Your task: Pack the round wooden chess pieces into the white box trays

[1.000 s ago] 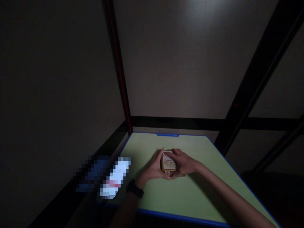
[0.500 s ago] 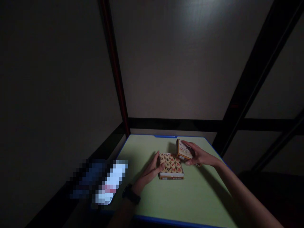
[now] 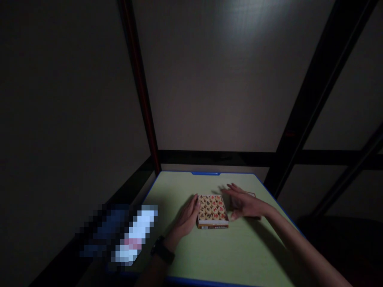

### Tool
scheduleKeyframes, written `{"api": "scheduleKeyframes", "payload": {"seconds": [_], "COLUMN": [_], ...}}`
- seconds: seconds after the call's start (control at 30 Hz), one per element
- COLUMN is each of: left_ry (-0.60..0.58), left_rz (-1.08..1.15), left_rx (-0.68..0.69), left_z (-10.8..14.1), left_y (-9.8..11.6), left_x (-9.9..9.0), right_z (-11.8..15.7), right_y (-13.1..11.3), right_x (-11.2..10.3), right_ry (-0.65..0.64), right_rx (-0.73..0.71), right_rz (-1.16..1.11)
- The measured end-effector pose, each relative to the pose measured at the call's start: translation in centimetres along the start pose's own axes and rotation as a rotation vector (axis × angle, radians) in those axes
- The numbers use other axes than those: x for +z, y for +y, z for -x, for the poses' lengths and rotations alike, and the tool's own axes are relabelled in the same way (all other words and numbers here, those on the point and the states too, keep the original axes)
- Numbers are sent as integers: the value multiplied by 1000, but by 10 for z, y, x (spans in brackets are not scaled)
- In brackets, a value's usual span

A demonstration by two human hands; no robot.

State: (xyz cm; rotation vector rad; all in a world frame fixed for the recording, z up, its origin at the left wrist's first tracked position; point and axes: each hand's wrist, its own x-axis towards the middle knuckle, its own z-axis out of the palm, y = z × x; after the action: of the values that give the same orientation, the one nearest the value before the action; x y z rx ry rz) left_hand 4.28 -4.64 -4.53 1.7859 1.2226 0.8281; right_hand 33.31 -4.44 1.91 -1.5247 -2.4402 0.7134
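Though mostly behind the right hand (image 3: 243, 205), probably a box lid (image 3: 255, 217).

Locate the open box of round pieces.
In the head view, the open box sits low, just right of centre, on the green table between the left hand and the right hand.

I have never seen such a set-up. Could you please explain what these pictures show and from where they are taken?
There is no machine: these are a person's bare hands, seen by a camera worn on the head, looking forward and down. On the green table stands an open box of round pieces with black or red marks. The left hand rests against its left side; how firmly is unclear. The right hand, fingers spread, is over what looks like the lid, mostly hidden. A bright, pixelated object is at the left.
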Motion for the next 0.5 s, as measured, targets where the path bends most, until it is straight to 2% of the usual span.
{"api": "scheduleKeyframes", "payload": {"seconds": [0.1,0.2,0.33,0.5], "left_ry": [-3,-4,-7,21], "left_rz": [-23,-14,45,230], "left_rx": [27,54,57,0], "left_z": [0,-1,-2,-2], "left_y": [1,0,-1,-3], "left_x": [1,1,0,3], "right_z": [-17,-32,-39,-30], "right_y": [-38,-59,-67,-68], "right_x": [15,29,37,33], "right_ry": [-83,-144,-100,-15], "right_rx": [-132,-118,-129,-170], "right_rz": [10,86,152,105]}}
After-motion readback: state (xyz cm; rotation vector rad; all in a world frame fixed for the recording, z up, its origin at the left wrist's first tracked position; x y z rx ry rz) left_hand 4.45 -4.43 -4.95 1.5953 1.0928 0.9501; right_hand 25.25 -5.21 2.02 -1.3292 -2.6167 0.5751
